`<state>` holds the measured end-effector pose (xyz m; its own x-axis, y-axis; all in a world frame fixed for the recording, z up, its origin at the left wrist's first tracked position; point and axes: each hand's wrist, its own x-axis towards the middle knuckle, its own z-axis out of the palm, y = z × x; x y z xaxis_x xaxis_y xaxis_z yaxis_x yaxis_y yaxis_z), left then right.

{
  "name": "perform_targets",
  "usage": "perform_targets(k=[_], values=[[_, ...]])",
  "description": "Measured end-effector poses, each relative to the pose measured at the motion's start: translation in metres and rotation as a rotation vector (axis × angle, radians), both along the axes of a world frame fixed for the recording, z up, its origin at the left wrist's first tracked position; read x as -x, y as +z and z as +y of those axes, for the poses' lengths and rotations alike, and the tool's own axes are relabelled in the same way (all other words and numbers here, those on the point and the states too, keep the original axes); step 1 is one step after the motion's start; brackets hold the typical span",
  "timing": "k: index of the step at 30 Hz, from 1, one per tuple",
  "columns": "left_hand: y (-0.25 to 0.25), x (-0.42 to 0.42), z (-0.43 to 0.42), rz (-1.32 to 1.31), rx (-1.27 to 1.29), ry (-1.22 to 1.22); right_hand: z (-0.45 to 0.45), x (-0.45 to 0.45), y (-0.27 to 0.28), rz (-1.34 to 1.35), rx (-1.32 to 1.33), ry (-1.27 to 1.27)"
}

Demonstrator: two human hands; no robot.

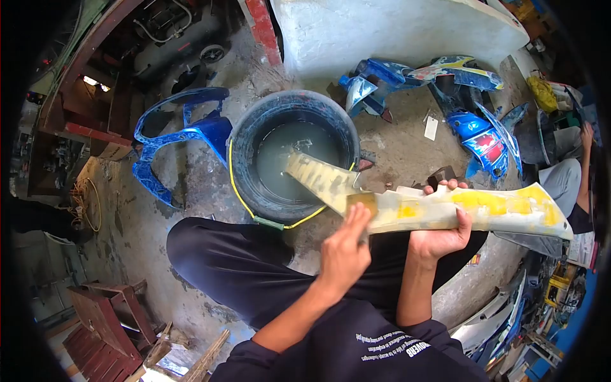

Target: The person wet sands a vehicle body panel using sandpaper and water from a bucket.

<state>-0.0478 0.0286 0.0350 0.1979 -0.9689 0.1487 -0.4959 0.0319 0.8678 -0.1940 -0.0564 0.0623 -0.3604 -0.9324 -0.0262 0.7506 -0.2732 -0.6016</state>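
A long pale panel with yellow patches [490,207] lies across above my lap, its narrow left end over a black bucket [238,146] of cloudy water. My right hand [439,232] grips the panel near its middle, thumb on the near side and fingertips over the far edge. With its fingers together, my left hand [349,245] presses a small brown sanding pad [363,205] on the panel's surface, just right of the bucket.
Blue plastic fairings lie on the floor left [213,134] and right [474,130] of the bucket. A white panel [394,35] stands behind. Another person's arm [585,156] shows at far right. A red wooden stool [108,325] sits lower left.
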Motion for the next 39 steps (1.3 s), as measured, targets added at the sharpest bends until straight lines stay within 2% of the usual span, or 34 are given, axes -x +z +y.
perform_targets(k=[1, 3, 4, 5, 9, 11, 13, 16, 18, 20, 22, 24, 26, 27, 29, 31, 33, 34, 35, 36, 37, 39], values=[[0.007, 0.003, 0.001, 0.014, 0.058, -0.006, 0.0, 0.0, -0.001, 0.0, 0.0, -0.003], [-0.003, -0.008, -0.009, 0.068, -0.073, 0.054, 0.0, -0.001, -0.004, 0.002, -0.023, -0.008], [-0.012, -0.016, -0.018, -0.02, -0.224, 0.118, 0.002, -0.003, -0.007, 0.021, -0.058, -0.022], [-0.021, -0.024, -0.025, 0.032, -0.321, 0.168, 0.005, -0.003, -0.009, 0.018, -0.056, -0.027], [-0.011, -0.018, -0.018, 0.128, -0.095, 0.012, 0.004, -0.008, -0.013, 0.02, -0.04, -0.044], [-0.008, -0.034, -0.03, 0.134, -0.1, -0.013, 0.0, -0.01, -0.011, 0.055, -0.045, -0.058], [-0.017, -0.066, -0.055, -0.041, -0.379, 0.207, 0.001, -0.018, -0.014, 0.05, -0.04, -0.072], [-0.094, -0.118, -0.088, 0.103, -0.193, 0.459, 0.0, -0.022, -0.01, 0.065, -0.068, -0.112], [-0.112, -0.138, -0.108, 0.129, -0.151, 0.522, -0.001, -0.023, -0.007, 0.091, -0.088, -0.101], [-0.118, -0.151, -0.126, 0.352, -0.348, 0.604, -0.004, -0.023, -0.007, 0.096, -0.087, -0.103], [-0.168, -0.169, -0.14, 0.435, -0.395, 0.626, -0.005, -0.02, -0.012, 0.124, -0.097, -0.102], [-0.184, -0.175, -0.151, 0.514, -0.444, 0.647, -0.007, -0.017, -0.015, 0.115, -0.101, -0.103], [-0.186, -0.175, -0.152, 0.976, -0.743, 0.856, -0.007, -0.016, -0.017, 0.104, -0.111, -0.111], [-0.207, -0.182, -0.149, 0.968, -0.745, 0.848, -0.007, -0.015, -0.019, 0.118, -0.102, -0.094], [-0.3, -0.223, -0.15, 1.021, -0.846, 0.837, -0.009, -0.013, -0.018, 0.13, -0.085, -0.086], [-0.36, -0.251, -0.153, 0.903, -0.988, 0.866, -0.009, -0.014, -0.015, 0.117, -0.109, -0.082], [-0.354, -0.252, -0.148, 1.363, -0.703, 0.905, -0.01, -0.013, -0.016, 0.124, -0.115, -0.084], [-0.335, -0.245, -0.147, 1.36, -0.702, 0.908, -0.01, -0.013, -0.016, 0.121, -0.121, -0.082], [-0.306, -0.232, -0.149, 1.467, -0.644, 0.847, -0.012, -0.012, -0.015, 0.119, -0.126, -0.079], [-0.301, -0.228, -0.151, 1.572, -0.584, 0.781, -0.012, -0.012, -0.015, 0.117, -0.126, -0.079], [-0.296, -0.225, -0.152, 1.569, -0.586, 0.781, -0.013, -0.012, -0.015, 0.114, -0.126, -0.078], [-0.293, -0.223, -0.15, 1.559, -0.432, 0.719, -0.011, -0.015, -0.015, 0.112, -0.131, -0.075]])
